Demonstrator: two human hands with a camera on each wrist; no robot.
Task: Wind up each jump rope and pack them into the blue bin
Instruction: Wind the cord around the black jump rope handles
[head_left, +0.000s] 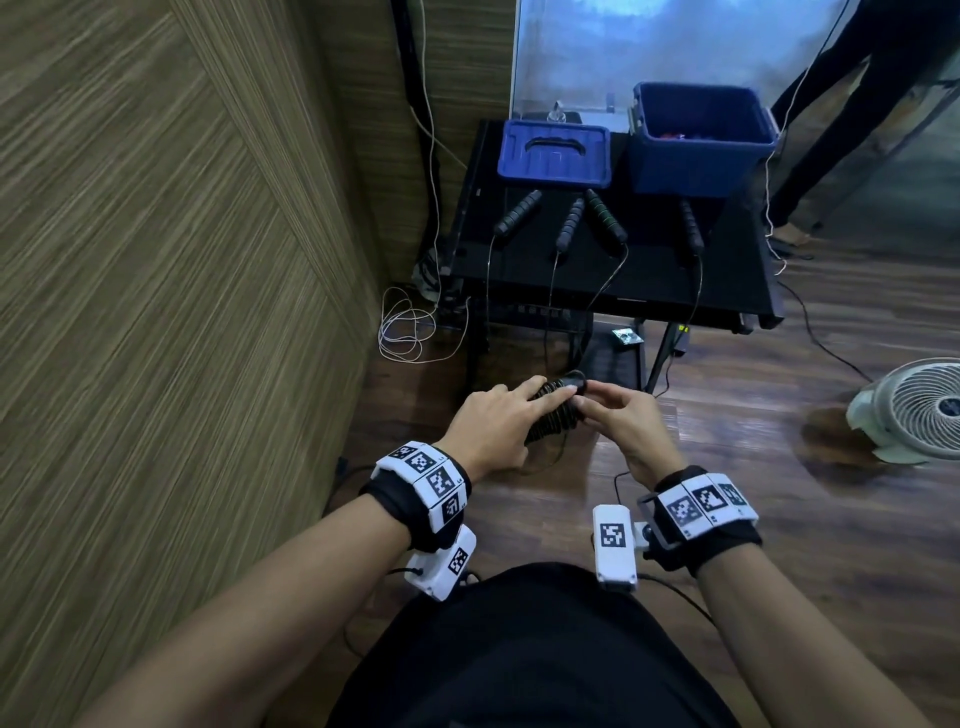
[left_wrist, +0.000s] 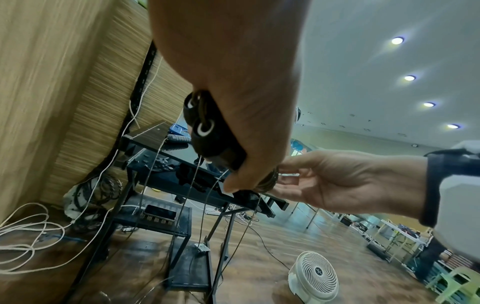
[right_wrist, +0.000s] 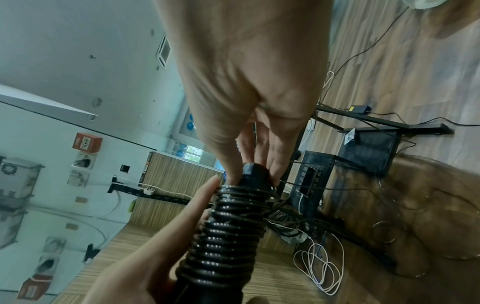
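On the black table (head_left: 613, 275), the blue bin (head_left: 701, 140) stands behind four loose jump-rope handles (head_left: 605, 223), while before it the left hand (head_left: 493, 421) grips the wound jump rope (right_wrist: 228, 232), the right hand (head_left: 628, 421) pinching its end.

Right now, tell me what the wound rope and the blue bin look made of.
Wound rope: thin glossy black cord, probably plastic-coated; its coils catch small highlights around the handles the left hand grips. Blue bin: likely moulded plastic, given its uniform colour, soft sheen and thick rim.
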